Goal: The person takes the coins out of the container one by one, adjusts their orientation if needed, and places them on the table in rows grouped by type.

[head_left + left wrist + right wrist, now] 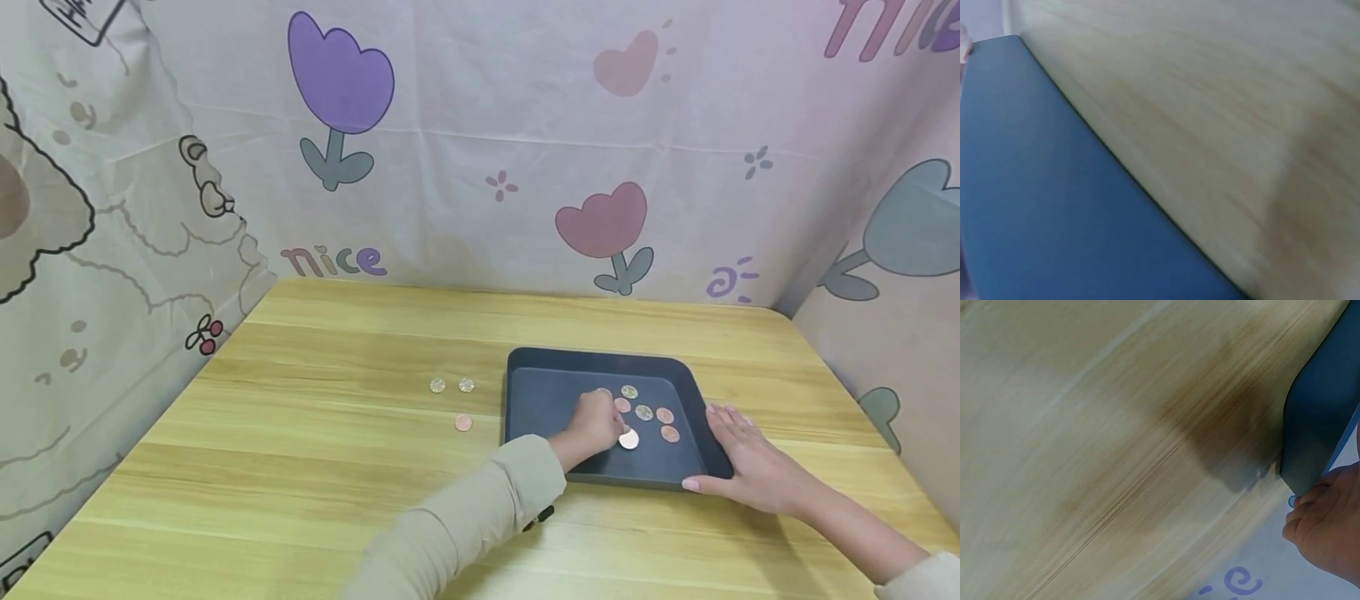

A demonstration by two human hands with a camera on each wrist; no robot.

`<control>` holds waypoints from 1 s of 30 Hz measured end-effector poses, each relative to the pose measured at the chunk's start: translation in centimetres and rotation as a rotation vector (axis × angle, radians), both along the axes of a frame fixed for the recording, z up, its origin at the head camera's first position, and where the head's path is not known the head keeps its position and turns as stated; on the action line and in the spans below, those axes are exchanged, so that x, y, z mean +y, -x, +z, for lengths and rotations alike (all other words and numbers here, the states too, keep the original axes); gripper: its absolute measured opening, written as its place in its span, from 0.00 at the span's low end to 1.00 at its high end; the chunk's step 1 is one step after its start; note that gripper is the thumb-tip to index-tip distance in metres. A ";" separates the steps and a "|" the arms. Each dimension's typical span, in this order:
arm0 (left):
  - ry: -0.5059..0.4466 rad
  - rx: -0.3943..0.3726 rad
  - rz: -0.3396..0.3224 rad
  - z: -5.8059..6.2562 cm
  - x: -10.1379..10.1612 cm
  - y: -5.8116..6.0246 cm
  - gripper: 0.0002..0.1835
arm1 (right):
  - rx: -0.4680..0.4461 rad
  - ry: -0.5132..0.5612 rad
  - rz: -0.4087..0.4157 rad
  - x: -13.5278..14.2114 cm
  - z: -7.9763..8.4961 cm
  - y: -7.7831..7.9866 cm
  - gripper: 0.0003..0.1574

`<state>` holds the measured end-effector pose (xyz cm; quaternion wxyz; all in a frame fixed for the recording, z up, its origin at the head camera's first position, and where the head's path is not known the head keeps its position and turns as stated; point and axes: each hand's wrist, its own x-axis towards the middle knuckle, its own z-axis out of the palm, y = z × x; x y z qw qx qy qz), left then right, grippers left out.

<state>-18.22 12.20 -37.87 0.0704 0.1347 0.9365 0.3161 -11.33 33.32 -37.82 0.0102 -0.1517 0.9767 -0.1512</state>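
A dark shallow tray (540,408) lies on the wooden table. Inside it, my left hand (596,421) has its fingers curled and pinches a coppery coin (630,440) at the fingertips. Beyond and to the right of that hand lie several coins, among them a gold-coloured coin (643,412) and a copper coin (670,433). My right hand (757,467) rests against the tray's near right corner, thumb on the front wall and fingers extended along the right wall. The right wrist view shows its fingers (1319,509) at the tray's outer wall (1316,406).
On the table left of the tray lie two gold-coloured coins (437,385) and a copper coin (463,422). A black piece (542,517) shows beneath the left sleeve. Printed cloth (450,208) hangs behind the table and along both sides.
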 end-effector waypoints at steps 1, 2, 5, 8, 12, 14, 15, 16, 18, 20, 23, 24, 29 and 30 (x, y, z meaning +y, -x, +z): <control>-0.003 0.012 -0.015 0.1 -0.2 0.0 0.12 | 0.000 0.000 0.000 0.0 0.0 0.0 0.67; -0.019 0.017 -0.025 0.2 -0.5 0.0 0.12 | 0.000 -0.001 -0.001 0.0 0.0 0.0 0.67; -0.081 0.015 -0.052 0.6 -1.4 0.1 0.13 | 0.007 -0.003 0.001 0.0 -0.1 0.0 0.67; -0.199 -0.052 -0.064 0.9 -2.4 0.1 0.16 | 0.012 0.002 0.005 0.0 -0.2 0.0 0.67; -0.298 -0.143 -0.039 1.5 -3.6 0.0 0.14 | 0.007 0.006 0.005 0.0 -0.2 0.0 0.67; -0.313 -0.164 -0.009 1.7 -4.3 0.0 0.11 | 0.001 0.005 0.003 0.1 -0.2 0.1 0.67; -0.317 -0.170 0.003 1.8 -4.6 0.1 0.10 | 0.001 0.003 0.002 0.1 -0.2 0.1 0.67; -0.319 -0.177 0.017 1.9 -5.0 0.1 0.09 | 0.001 0.002 0.001 0.1 -0.2 0.1 0.67; -0.321 -0.185 0.046 2.1 -5.8 0.2 0.08 | 0.000 0.002 0.002 0.2 -0.2 0.1 0.67; -0.314 -0.178 0.064 2.2 -6.6 0.5 0.07 | -0.001 0.001 0.003 0.2 -0.2 0.1 0.67; -0.336 -0.166 0.074 2.1 -8.1 0.9 0.06 | -0.005 0.003 0.005 0.2 -0.2 0.1 0.67; -0.352 -0.161 0.073 2.0 -8.6 1.1 0.06 | -0.005 0.002 0.004 0.2 -0.2 0.1 0.67; -0.415 -0.174 0.090 1.6 -10.6 1.5 0.07 | 0.005 0.002 0.005 0.1 -0.2 0.1 0.67; -0.421 -0.184 0.095 1.7 -10.9 1.5 0.08 | 0.005 0.001 0.005 0.1 -0.2 0.1 0.67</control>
